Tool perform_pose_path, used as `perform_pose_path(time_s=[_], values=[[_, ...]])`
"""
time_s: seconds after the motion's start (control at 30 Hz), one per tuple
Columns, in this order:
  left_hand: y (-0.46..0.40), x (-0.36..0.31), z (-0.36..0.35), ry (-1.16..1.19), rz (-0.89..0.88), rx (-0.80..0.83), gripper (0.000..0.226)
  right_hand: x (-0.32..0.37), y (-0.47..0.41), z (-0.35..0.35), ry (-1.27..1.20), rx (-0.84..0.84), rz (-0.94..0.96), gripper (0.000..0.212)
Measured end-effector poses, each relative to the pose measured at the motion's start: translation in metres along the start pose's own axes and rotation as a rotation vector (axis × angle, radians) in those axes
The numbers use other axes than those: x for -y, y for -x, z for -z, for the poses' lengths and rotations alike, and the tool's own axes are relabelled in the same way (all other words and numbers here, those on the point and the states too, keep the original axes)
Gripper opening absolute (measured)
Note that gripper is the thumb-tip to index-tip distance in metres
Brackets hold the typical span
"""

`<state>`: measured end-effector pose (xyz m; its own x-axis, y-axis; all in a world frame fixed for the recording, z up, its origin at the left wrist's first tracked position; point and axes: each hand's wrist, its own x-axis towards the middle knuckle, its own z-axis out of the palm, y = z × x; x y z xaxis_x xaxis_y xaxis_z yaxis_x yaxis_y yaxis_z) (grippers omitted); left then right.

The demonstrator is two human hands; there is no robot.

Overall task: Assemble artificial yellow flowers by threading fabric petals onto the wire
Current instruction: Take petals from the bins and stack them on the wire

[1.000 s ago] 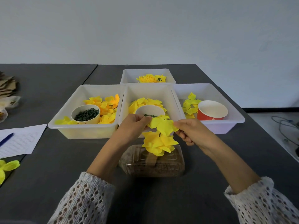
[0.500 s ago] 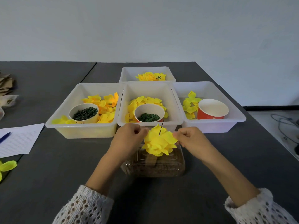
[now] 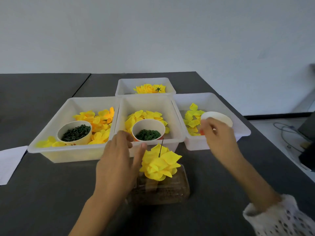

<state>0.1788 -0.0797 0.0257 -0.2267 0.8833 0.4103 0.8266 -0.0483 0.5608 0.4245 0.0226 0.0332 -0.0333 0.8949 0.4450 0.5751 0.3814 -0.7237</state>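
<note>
Both hands off the petals since the earlier frame, left hand (image 3: 117,160) open just beside the yellow flower (image 3: 160,163), right hand (image 3: 217,133) blurred over the right bin (image 3: 242,133), grip unclear, wire (image 3: 161,147) poking up through flower atop brown block (image 3: 163,191).

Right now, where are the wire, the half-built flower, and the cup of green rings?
wire (image 3: 161,147), head view, on the bare dark stem above the petals.
half-built flower (image 3: 160,165), head view, on its stacked yellow petals.
cup of green rings (image 3: 148,125), head view, on the white inner wall.
</note>
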Motion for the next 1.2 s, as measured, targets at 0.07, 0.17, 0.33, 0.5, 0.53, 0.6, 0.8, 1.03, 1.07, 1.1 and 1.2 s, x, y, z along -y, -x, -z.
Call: perform_pose_path(time_s=[0.07,0.17,0.33,0.5,0.53,0.6,0.8,1.03,1.07,1.1,1.2], values=[[0.001,-0.008,0.009,-0.056,-0.222,-0.011,0.025,-0.022,-0.048,0.010,0.145,-0.135,-0.025,0.031],[0.009,-0.015,0.010,-0.123,-0.421,0.160,0.028,-0.063,-0.110,0.007,0.551,0.135,-0.235,0.027],[0.018,0.000,-0.010,-0.255,-0.473,0.324,0.058,-0.077,-0.139,-0.012,1.000,0.843,-0.277,0.022],[0.024,0.015,-0.025,-0.235,-0.528,0.300,0.070,-0.094,-0.141,-0.015,0.983,0.844,-0.203,0.016],[0.025,0.016,-0.027,-0.234,-0.531,0.285,0.071,-0.097,-0.141,-0.014,0.961,0.844,-0.209,0.013],[0.026,0.018,-0.030,-0.220,-0.528,0.255,0.070,-0.098,-0.142,-0.012,0.916,0.832,-0.208,0.012],[0.025,0.011,-0.031,-0.165,-0.480,0.235,0.067,-0.098,-0.146,0.005,0.685,0.673,-0.180,0.033],[0.026,0.007,-0.029,-0.127,-0.410,0.278,0.065,-0.095,-0.140,0.015,0.720,0.313,-0.030,0.033],[0.027,0.008,-0.030,-0.124,-0.405,0.280,0.064,-0.095,-0.141,0.017,0.705,0.320,-0.047,0.030],[0.027,0.008,-0.031,-0.119,-0.400,0.280,0.064,-0.097,-0.141,0.018,0.735,0.379,-0.076,0.025],[0.029,0.008,-0.031,-0.105,-0.381,0.290,0.063,-0.106,-0.132,0.015,0.902,0.722,-0.216,0.017]])
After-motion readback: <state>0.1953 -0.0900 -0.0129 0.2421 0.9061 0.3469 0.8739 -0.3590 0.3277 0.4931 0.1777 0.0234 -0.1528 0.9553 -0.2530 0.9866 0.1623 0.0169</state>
